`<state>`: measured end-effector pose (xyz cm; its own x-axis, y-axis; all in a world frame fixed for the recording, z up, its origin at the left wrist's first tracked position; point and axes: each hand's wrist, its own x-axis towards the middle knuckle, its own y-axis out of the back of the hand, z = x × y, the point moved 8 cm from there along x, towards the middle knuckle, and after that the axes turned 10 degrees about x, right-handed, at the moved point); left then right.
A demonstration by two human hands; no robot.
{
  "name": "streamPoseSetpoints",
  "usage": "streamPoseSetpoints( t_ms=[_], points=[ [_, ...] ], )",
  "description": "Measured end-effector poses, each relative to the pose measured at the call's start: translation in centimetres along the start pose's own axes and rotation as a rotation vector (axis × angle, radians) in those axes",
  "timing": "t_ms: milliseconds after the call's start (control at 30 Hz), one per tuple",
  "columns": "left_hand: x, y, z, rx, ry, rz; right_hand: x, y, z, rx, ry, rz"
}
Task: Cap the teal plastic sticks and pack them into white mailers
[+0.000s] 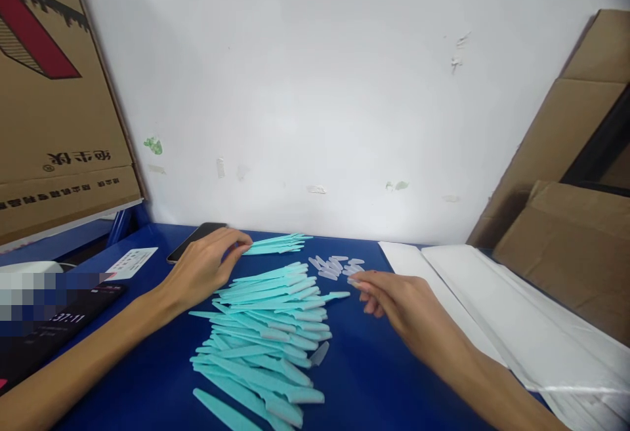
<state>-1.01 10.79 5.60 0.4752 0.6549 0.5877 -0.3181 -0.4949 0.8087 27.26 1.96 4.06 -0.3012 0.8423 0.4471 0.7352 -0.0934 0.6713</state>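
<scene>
Beyond the large teal pile (266, 339), the left hand (207, 264) is narrow, thumb and fingertips pinched at the near end of a smaller teal bundle (278, 244). Right of the pile, the right hand (401, 296) pinches 1 translucent cap (353, 281) beside the loose caps (329, 266). The blue table (374, 365) lies under the pile; white sleeves (512, 313) lie farther right, and a marked white wall (319, 90) rises behind.

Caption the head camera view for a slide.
Left hand at a small group of teal tools, right hand by scattered translucent pieces, a larger teal pile nearer the camera on blue tabletop.
</scene>
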Motion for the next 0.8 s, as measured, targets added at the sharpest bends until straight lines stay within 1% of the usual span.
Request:
streamPoseSetpoints(
  t_ms=[67,133,233,300,367,500,567,667,800],
  points=[
    [-0.3,1.2,1.7,-0.062,-0.057,0.075,0.0,0.5,-0.3,-0.008,0.025,0.057],
    [-0.6,1.9,3.5,-0.103,-0.139,0.118,-0.1,0.9,-0.6,-0.031,0.047,0.109],
    [-1.0,2.1,5.5,-0.144,-0.221,0.129,-0.2,1.1,-1.1,-0.083,0.084,0.136],
    [-1.1,2.0,6.2,-0.173,-0.248,0.118,-0.3,0.9,-1.2,-0.125,0.1,0.129],
    [-1.2,1.8,6.3,-0.203,-0.248,0.101,-0.4,0.7,-1.3,-0.168,0.11,0.113],
    [-1.2,1.7,5.8,-0.262,-0.212,0.089,-0.4,0.2,-1.1,-0.206,0.115,0.08],
    [-1.2,1.6,5.5,-0.287,-0.196,0.083,-0.4,0.2,-1.0,-0.206,0.121,0.068],
    [-1.3,1.4,5.5,-0.338,-0.169,0.06,-0.6,0.0,-1.3,-0.188,0.167,0.036],
    [-1.4,1.0,5.9,-0.443,-0.13,0.032,-0.8,-0.4,-1.8,-0.148,0.22,0.014]
  ],
)
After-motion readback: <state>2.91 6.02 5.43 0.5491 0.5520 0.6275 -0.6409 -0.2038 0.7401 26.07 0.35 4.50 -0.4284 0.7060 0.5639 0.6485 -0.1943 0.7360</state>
